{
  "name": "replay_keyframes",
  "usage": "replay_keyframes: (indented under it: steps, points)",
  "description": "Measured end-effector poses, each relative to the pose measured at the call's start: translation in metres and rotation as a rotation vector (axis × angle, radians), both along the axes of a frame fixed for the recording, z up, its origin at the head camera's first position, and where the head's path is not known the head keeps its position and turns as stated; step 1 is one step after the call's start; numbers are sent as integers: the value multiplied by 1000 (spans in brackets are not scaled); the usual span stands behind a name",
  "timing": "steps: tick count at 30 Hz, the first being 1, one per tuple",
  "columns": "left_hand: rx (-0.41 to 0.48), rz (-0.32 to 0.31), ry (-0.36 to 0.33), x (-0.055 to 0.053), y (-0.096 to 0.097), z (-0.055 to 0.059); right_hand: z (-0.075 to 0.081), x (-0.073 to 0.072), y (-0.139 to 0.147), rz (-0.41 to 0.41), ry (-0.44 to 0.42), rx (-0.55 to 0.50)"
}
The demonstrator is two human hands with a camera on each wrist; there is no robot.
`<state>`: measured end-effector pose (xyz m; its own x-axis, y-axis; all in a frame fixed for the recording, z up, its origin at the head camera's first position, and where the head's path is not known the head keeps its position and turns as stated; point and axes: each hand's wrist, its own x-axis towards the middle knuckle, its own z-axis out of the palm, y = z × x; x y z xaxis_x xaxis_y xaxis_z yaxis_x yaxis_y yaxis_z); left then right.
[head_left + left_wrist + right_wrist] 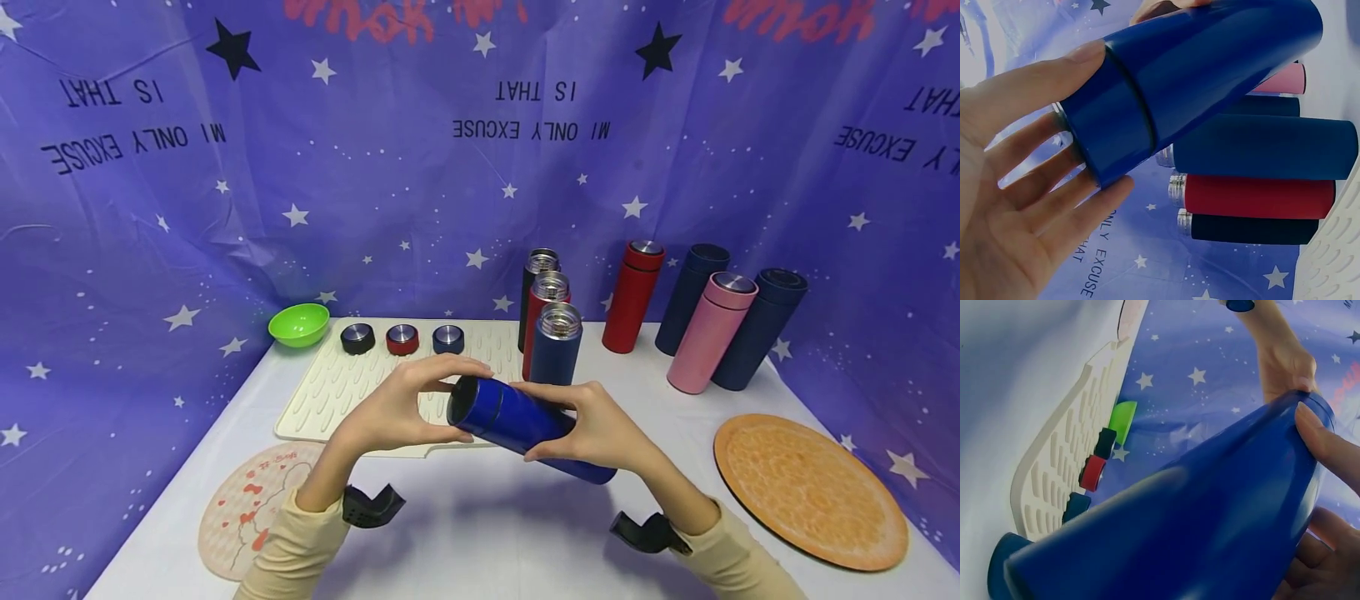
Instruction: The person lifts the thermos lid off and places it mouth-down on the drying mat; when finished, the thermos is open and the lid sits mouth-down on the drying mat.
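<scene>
A glossy blue thermos bottle [521, 423] is held tilted in the air above the table, its lid end up and to the left. My left hand [408, 404] holds the lid end, thumb and fingers on opposite sides of the lid [1107, 119]. Farther along, my right hand [600, 429] grips the body between thumb and fingers. Behind the hands stand three lidless bottles: a dark blue one [556, 354], a red one [531, 333] and a black one [524, 308]. Their steel necks show.
A cream draining mat [315, 408] bears a black lid [357, 338], a red lid [402, 339] and a blue lid [448, 339]. A green bowl [300, 325] stands back left. Several capped bottles, including a pink one [708, 342], stand back right. Round mats [810, 492] lie at both sides.
</scene>
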<state>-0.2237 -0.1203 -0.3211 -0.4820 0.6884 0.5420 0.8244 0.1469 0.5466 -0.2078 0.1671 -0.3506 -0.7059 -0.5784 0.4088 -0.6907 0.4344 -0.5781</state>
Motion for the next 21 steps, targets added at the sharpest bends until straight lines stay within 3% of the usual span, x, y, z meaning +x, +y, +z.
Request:
replay_keyframes:
  steps: [5, 6, 12, 15, 21]
  points:
    - [28, -7, -4, -4, -2, -4, 1, 1, -2, -11, 8, 6]
    - [31, 1, -18, -1, -2, 0, 0, 1, -3, -12, 12, 9]
    - [40, 98, -104, 3, 0, 1, -3, 1, -5, -29, 83, 11]
    - [42, 147, -152, -4, 0, -7, -4, 2, -6, -61, 149, 12]
    - [31, 225, -211, -3, 4, -8, -7, 2, -8, -90, 233, 28]
